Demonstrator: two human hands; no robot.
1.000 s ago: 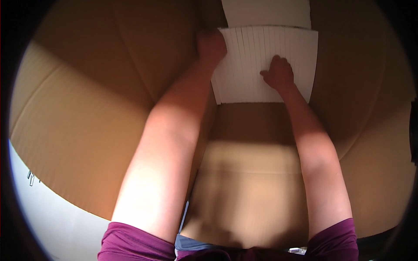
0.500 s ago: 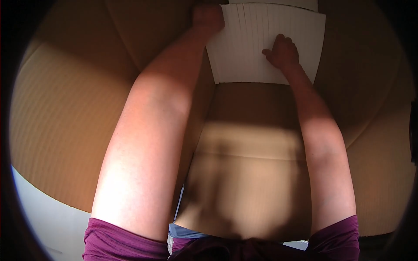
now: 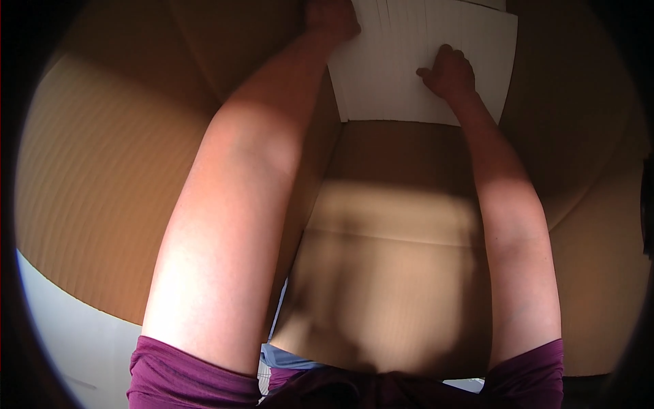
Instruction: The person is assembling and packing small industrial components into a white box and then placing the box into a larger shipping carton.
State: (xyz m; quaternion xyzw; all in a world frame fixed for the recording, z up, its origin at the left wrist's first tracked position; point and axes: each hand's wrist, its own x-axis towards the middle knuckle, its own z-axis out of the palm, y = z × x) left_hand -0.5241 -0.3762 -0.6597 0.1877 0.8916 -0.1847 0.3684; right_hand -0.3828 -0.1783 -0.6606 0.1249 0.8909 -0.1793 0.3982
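Observation:
A white corrugated cardboard panel [image 3: 381, 82], with creases running down it, stands at the far end inside a large brown cardboard box [image 3: 402, 266]. My left hand [image 3: 332, 19] is at the panel's upper left edge, in deep shade and partly cut off by the picture's top. Its fingers are hard to make out. My right hand [image 3: 452, 73] rests against the panel's face, right of its middle, with the fingers curled in and the thumb sticking out to the left. Nothing shows in this hand.
The box's brown walls rise on the left [image 3: 102, 184] and right [image 3: 593, 225] of my arms. Sunlight and shadows fall across the near brown board, which has a crease. Beyond the left wall's lower edge a pale surface [image 3: 95, 341] shows.
The white panel and both hands have shifted slightly up and to the right in the picture. Both hands keep the same places on the panel.

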